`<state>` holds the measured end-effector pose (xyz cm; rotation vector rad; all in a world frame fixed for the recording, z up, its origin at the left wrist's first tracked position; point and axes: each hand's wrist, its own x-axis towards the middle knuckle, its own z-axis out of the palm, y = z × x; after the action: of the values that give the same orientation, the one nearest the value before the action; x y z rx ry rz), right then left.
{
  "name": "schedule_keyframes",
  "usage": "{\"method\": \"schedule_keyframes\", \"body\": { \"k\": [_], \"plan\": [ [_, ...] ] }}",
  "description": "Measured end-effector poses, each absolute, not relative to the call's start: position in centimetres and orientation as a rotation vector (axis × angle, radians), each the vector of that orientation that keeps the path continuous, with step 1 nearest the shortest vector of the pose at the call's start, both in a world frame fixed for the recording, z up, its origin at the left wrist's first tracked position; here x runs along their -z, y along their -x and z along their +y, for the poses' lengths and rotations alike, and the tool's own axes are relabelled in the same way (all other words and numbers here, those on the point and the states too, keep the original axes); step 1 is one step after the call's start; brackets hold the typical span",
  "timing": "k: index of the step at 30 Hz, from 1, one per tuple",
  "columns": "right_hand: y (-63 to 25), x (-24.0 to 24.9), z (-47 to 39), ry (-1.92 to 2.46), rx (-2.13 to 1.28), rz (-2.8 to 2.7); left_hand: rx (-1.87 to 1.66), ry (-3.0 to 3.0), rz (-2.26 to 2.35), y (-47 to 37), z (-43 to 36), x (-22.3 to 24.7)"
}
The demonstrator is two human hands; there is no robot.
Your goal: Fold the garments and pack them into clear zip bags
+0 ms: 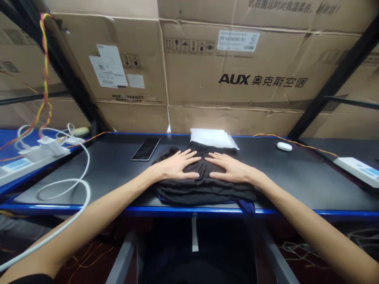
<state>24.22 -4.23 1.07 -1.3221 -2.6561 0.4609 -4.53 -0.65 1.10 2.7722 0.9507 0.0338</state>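
A folded pile of black cloth [195,191], likely a garment, lies near the front edge of the table. My left hand [177,165] rests flat on its left half, fingers spread and pointing inward. On the right half lies my right hand [229,167], palm down, with its fingers apart too. Neither hand grasps the cloth. Dark blue fabric [247,206] shows from under the pile at its front right corner and hangs slightly over the edge. Behind the cloth, partly covered by it, sits a stack of white sheets or packets [211,137].
A smartphone [146,149] lies left of the cloth, and a white earbud case [284,146] lies to the right. Power strips [34,157] stand at both sides. A white cable [89,189] loops across the left. Cardboard [189,86] walls the back of the table [296,181].
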Motion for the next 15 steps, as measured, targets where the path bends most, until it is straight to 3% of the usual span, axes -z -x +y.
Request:
{"method": "schedule_keyframes", "body": {
  "k": [15],
  "plan": [
    [-24.28, -0.94, -4.15, 1.327, -0.469, -2.651, -0.028, -2.768, 0.956, 4.54, -0.74, -1.22]
  ]
}}
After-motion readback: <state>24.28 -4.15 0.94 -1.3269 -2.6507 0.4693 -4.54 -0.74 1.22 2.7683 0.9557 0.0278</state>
